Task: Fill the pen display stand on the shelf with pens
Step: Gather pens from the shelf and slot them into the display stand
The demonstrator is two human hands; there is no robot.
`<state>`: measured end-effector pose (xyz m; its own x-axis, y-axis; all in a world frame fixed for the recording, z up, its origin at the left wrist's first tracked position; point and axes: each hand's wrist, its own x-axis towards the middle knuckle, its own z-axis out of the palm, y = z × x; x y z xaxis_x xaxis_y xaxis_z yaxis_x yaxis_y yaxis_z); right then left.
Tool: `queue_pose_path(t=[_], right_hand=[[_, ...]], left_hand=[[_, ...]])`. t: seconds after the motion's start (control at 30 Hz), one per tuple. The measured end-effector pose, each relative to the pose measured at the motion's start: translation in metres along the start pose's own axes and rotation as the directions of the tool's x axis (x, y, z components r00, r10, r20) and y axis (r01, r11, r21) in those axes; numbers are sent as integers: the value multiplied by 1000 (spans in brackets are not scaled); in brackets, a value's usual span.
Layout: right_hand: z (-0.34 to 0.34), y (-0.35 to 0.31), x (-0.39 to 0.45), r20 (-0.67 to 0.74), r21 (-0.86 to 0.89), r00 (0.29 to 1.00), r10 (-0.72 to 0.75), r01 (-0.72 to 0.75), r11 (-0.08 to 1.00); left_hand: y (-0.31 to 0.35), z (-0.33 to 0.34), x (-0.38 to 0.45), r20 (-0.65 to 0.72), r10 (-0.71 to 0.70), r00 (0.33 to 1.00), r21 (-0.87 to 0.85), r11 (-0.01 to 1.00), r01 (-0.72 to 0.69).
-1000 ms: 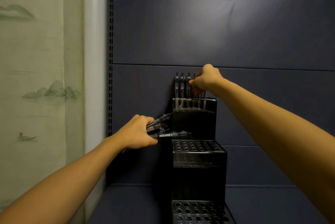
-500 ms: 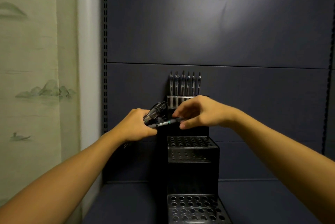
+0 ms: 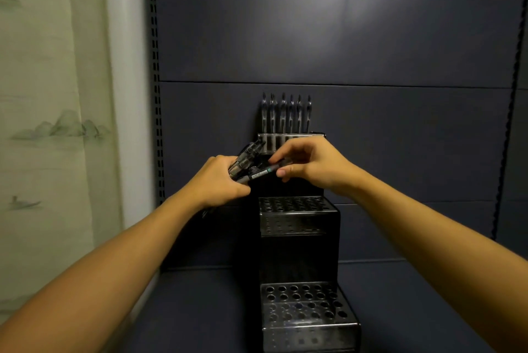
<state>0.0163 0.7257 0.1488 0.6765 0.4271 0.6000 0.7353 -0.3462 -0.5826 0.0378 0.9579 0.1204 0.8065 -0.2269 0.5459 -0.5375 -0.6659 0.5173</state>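
A black three-tier pen display stand (image 3: 300,249) with rows of round holes stands on the dark shelf. Several pens (image 3: 285,115) stand upright in a row in its top tier. The middle and bottom tiers show bare holes. My left hand (image 3: 217,184) grips a bundle of pens (image 3: 245,161) just left of the stand's top tier. My right hand (image 3: 308,164) pinches one pen with a teal band (image 3: 263,173) that sticks out of that bundle, in front of the top tier.
The dark blue shelf board (image 3: 200,309) carries the stand, with a dark back panel (image 3: 328,38) behind. A slotted upright (image 3: 155,81) runs down the left side. A pale curtain with a landscape print (image 3: 51,124) hangs at the left.
My right hand came down from the pens in the top tier to the bundle in my left hand and took hold of the teal-banded pen. One more pen stands in the top row.
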Motion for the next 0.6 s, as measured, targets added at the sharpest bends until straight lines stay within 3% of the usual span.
queue_pose_path(t=[0.3, 0.6], right_hand=[[3, -7, 16, -207, 195, 975, -84, 125, 973], [-18, -6, 38, -255, 153, 949, -186, 229, 961]], left_hand=[[4, -6, 15, -101, 51, 994, -114, 992, -62], [13, -4, 39, -204, 49, 978, -275, 956, -105]])
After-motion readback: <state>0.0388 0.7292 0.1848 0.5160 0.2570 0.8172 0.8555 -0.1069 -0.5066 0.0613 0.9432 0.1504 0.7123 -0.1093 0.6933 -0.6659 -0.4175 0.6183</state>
